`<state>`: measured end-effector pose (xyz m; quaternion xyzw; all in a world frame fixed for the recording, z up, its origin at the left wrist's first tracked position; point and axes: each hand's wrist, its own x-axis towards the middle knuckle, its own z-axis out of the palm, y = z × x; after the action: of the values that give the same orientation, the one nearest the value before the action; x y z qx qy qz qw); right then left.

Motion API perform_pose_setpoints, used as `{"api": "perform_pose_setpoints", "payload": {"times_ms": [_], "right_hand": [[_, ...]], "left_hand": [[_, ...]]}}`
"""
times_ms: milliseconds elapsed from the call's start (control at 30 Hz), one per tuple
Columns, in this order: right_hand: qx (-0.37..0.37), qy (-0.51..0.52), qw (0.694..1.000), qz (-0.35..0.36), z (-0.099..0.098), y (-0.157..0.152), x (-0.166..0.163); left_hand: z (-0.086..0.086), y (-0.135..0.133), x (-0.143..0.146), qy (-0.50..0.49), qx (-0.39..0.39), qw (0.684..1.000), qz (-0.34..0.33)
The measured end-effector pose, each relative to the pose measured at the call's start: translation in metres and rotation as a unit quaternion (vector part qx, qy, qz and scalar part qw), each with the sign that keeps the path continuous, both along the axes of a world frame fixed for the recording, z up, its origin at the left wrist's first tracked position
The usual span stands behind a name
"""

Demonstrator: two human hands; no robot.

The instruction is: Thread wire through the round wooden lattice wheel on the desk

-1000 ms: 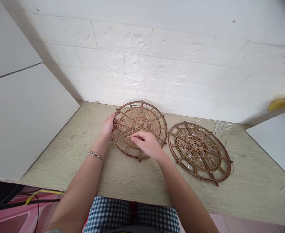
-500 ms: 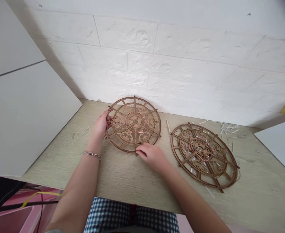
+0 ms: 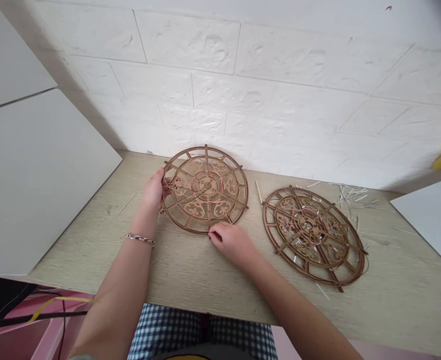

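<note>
A round brown wooden lattice disc [image 3: 204, 188] with ornate cut-outs and thin wire rings stands tilted up off the light wooden table [image 3: 190, 270], its far side raised toward the wall. My left hand [image 3: 153, 190], a bracelet on its wrist, grips the disc's left rim. My right hand [image 3: 233, 242] pinches the disc's near bottom edge with curled fingers. A second, similar lattice disc [image 3: 313, 233] lies flat on the table to the right, untouched.
Thin pale wooden sticks [image 3: 350, 196] lie scattered behind and around the second disc. A white brick wall [image 3: 265, 95] backs the table. White panels stand at the left [image 3: 36, 180] and right [image 3: 430, 220]. Cables and a pink surface sit below left.
My right hand moved from the disc's centre down to its near edge. The disc tipped up more steeply, its face turned toward me. The left hand kept its hold on the rim.
</note>
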<state>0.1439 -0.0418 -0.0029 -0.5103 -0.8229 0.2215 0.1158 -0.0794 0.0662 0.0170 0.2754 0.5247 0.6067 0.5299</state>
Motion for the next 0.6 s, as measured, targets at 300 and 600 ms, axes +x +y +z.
{"api": "perform_pose_setpoints", "payload": {"times_ms": [300,600], "right_hand": [[-0.179,0.203,0.962,-0.041,0.013,0.013,0.024],[-0.008,0.600,0.697,-0.393,0.032,0.042,0.082]], "left_hand": [[0.001,-0.001,-0.002,-0.015,0.017,1.000,-0.022],[0.006,-0.005,-0.003,-0.064,-0.015,0.994,-0.089]]}}
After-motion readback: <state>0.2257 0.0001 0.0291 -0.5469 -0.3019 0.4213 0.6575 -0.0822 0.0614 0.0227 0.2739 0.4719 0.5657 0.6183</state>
